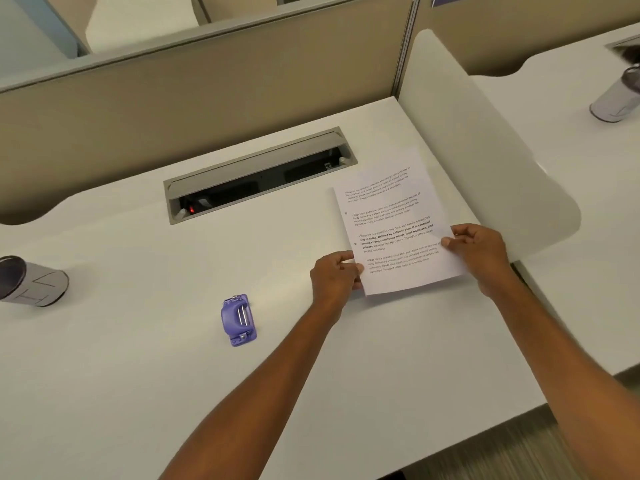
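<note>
A white sheet of paper (391,220) with printed paragraphs is held over the right part of the white desk (138,341). My left hand (334,275) pinches its lower left edge. My right hand (479,252) pinches its lower right edge, thumb on top. A small purple hole punch (238,320) lies on the desk to the left of my left forearm, untouched.
A grey cable tray (256,174) with an open lid is sunk into the desk behind the paper. A grey cup (31,282) stands at the left edge. A white divider panel (485,150) rises on the right, with another cup (616,95) on the neighbouring desk beyond it.
</note>
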A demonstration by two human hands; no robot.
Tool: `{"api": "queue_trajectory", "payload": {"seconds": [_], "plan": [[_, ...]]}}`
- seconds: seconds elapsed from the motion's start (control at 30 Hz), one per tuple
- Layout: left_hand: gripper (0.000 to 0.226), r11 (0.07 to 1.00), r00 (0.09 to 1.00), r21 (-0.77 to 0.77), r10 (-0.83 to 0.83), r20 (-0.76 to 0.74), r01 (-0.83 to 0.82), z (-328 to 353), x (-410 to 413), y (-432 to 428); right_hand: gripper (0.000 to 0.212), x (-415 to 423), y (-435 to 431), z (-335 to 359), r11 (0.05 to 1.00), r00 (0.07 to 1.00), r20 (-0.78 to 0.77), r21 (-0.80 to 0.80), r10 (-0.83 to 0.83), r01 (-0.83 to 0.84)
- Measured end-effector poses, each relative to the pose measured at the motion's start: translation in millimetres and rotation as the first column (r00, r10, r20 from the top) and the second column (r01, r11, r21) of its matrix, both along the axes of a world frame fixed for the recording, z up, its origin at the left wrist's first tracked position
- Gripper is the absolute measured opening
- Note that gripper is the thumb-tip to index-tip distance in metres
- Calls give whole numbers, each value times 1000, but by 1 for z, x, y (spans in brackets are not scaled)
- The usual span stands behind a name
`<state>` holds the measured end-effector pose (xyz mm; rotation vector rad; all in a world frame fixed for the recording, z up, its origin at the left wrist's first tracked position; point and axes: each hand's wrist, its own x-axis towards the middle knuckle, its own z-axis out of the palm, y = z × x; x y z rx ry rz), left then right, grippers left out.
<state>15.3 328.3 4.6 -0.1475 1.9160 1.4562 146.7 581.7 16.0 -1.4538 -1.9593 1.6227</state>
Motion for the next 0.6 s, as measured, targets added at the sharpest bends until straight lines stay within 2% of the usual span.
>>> {"api": "queue_trajectory", "payload": {"seconds": [0.17, 0.23, 0.3, 0.37, 0.47, 0.53, 0.6], "plan": [[27, 1000, 999, 28, 5, 42, -6, -4, -10, 37, 22, -18, 28, -4, 993, 998, 58, 116, -8, 1], [25, 999, 998, 41, 10, 62, -12, -5, -12, 48, 13, -25, 36, -4, 984, 994, 113, 175, -3, -17], [23, 998, 996, 54, 23, 88, -27, -8, -13, 58, 20, -31, 39, -3, 962, 979, 202, 268, 2, -57], [21, 997, 993, 58, 37, 108, -44, -10, -14, 67, 36, -35, 35, 1, 904, 945, 327, 407, -11, -130], [20, 997, 993, 53, 43, 108, -49, -14, -13, 78, 41, -39, 23, 5, 748, 910, 415, 600, 12, -283], [20, 997, 993, 56, 51, 111, -58, -16, -12, 84, 36, -42, 15, 5, 686, 902, 425, 634, 77, -357], [20, 995, 991, 67, 61, 118, -69, -17, -10, 89, 35, -45, 7, 3, 669, 881, 456, 616, 130, -417]]}}
